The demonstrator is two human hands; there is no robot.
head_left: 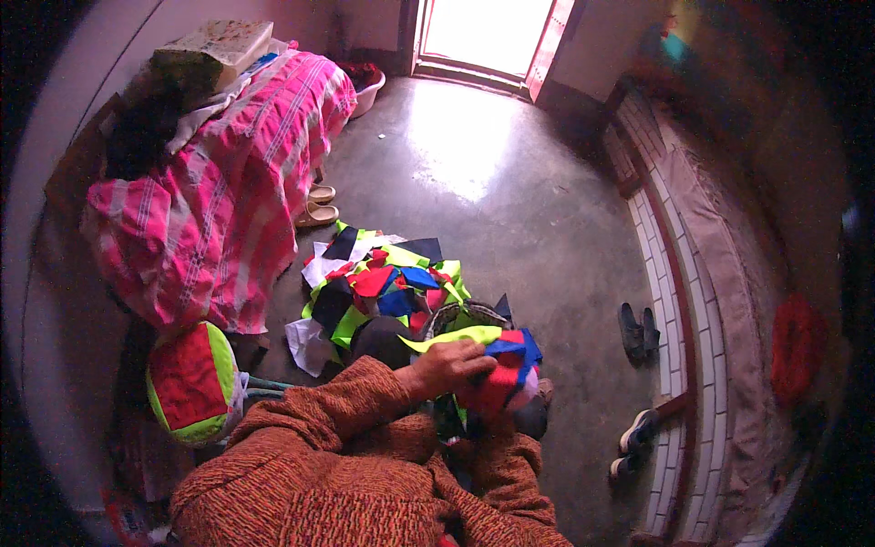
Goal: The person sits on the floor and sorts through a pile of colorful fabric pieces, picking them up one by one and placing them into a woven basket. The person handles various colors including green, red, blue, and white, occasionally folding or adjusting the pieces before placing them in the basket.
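Note:
Over my lap, my left hand [447,366] pinches a bundle of sewn cloth pieces [492,387] in red, blue and pink, with a lime strip [456,338] running over the fingers. Below the bundle, my right hand [495,423] is at its near side; the cloth covers its fingers, so its grip is hidden. Just beyond my knees is a round dark-rimmed container [463,315], partly hidden by the cloth. A heap of fabric scraps [372,281] in lime, red, blue, black and white lies on the floor ahead.
At left stand a round red-and-lime cushion [190,383] and furniture under a pink plaid cloth [228,173]. Tan slippers [317,213] lie beside it. Black slippers [638,333] and dark shoes [636,438] lie along the white-tiled ledge [656,255] at right. A bright doorway [488,36] is ahead.

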